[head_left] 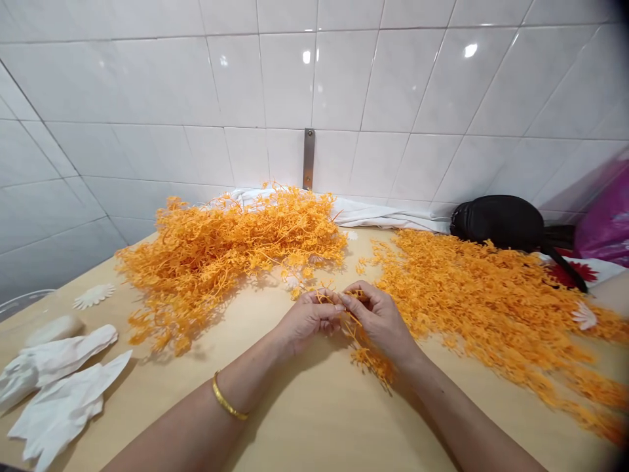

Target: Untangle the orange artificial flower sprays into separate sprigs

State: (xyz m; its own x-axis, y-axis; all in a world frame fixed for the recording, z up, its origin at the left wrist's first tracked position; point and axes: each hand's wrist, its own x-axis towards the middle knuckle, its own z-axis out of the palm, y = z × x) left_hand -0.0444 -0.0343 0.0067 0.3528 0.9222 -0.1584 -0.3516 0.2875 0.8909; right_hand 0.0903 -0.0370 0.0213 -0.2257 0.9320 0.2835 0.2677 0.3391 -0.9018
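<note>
My left hand (314,318) and my right hand (377,318) meet above the middle of the table, fingertips nearly touching. Both are closed on an orange plastic sprig (366,357), whose branched end hangs down beneath my right hand. Behind my left hand rises a tangled heap of orange sprigs (236,242). A flatter, wider spread of orange pieces (472,295) lies to the right, beyond my right hand and forearm.
White gloves (63,400) and a pale rounded object (55,330) lie at the left, near a white petalled piece (93,296). At the back right sit a black pouch (501,221) and a purple bag (607,219). White cloth (388,215) runs along the tiled wall.
</note>
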